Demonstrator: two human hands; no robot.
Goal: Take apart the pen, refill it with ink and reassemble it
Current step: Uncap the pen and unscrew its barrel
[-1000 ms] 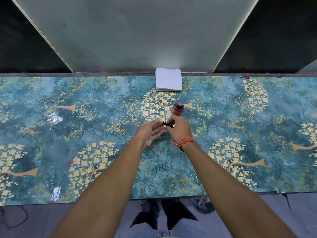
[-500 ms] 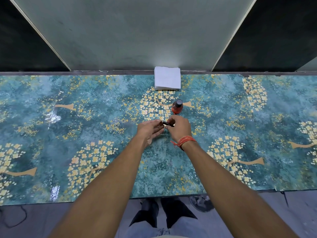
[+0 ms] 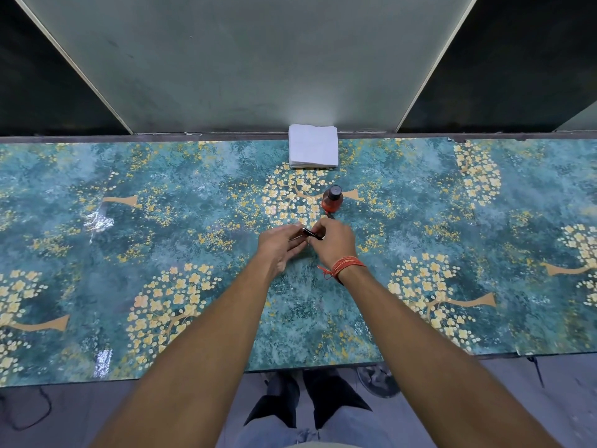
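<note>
Two hands on a slim, glossy black pen, tilted.

Home-like room: floral-covered table against plain wall, napkin stack.

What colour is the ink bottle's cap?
Dark, nearly black, on the red ink bottle; head view.

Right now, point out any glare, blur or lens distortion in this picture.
Head view: glare patches on the glossy table, most at its left; a bright spot on the wall above the napkins. The right hand is slightly motion-blurred, the left hand less so; the pen between them is small but readable. The wide lens splays the wall edges and stretches the forearms.
</note>
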